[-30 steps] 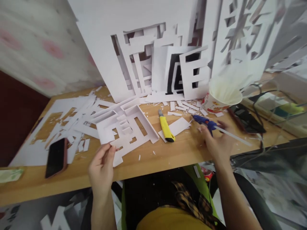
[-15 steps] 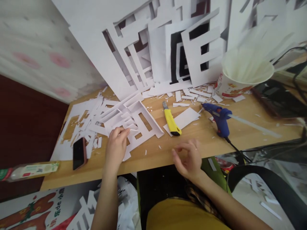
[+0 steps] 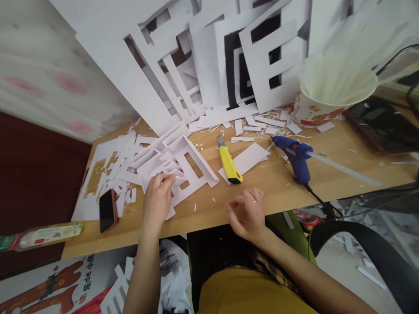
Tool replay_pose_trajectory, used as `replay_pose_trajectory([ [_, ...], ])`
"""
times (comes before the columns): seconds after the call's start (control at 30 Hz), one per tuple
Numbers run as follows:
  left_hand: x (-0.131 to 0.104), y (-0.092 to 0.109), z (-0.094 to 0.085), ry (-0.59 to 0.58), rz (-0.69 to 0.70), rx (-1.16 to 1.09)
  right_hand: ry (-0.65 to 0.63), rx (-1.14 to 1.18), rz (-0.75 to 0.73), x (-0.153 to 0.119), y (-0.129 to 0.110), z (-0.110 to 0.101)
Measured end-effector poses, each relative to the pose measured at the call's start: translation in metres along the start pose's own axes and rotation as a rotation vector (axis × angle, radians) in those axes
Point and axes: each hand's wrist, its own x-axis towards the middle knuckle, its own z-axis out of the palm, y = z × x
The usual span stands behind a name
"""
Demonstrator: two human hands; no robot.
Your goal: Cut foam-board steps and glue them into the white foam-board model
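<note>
Thumb and fingertips of the left hand [image 3: 156, 198] meet in a narrow pinch on a small white strip [image 3: 180, 180], at the near side of a white cut-out piece [image 3: 178, 152] with thin walls standing up from its flat base. This piece lies on the wooden tabletop [image 3: 278, 192], left of the middle, its near edge close to the front. The right hand [image 3: 248, 213], a ring on one finger, is at the front edge of the tabletop with its fingers half curled toward the thumb; whether that grip's tips meet cannot be told. Between the two hands and farther back lies a yellow utility knife [image 3: 229, 163], blade pointing away from the person, its handle overlapping a flat white card [image 3: 250, 158]. Right of the card rests a blue glue gun [image 3: 292, 153], nozzle to the left, with a long glue stick [image 3: 347, 169] running out of its back. Behind it, a paper cup [image 3: 322, 109] holds many translucent sticks, near a dark flat device [image 3: 382, 124]. Small white scraps [image 3: 271, 122] litter the area before the upright cut-out boards [image 3: 111, 65]. At left, a phone [image 3: 108, 210] lies near a bottle [image 3: 46, 235] on its side.
</note>
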Motion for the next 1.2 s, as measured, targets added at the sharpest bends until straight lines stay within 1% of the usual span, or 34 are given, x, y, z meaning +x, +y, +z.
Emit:
replay_pose_trajectory([
  [0.17, 0.0015, 0.0012, -0.0004, -0.020, -0.005, 0.006, -0.021, 0.017, 0.010, 0.0004, 0.0008, -0.0006],
  [0.63, 0.0079, 0.0044, -0.0037, -0.066, 0.015, 0.059, -0.022, 0.045, 0.030, 0.0005, 0.0019, -0.0024],
  [0.8, 0.0080, 0.0034, -0.0046, -0.095, 0.026, 0.084, -0.022, 0.049, 0.015, -0.0007, 0.0030, -0.0007],
  [1.03, 0.0050, 0.0011, -0.0021, -0.062, 0.027, 0.090, -0.040, 0.035, -0.001, -0.0015, 0.0035, -0.0005],
  [1.2, 0.0053, 0.0003, -0.0012, -0.047, 0.055, 0.087, -0.040, 0.039, 0.004, -0.0011, 0.0034, -0.0005],
])
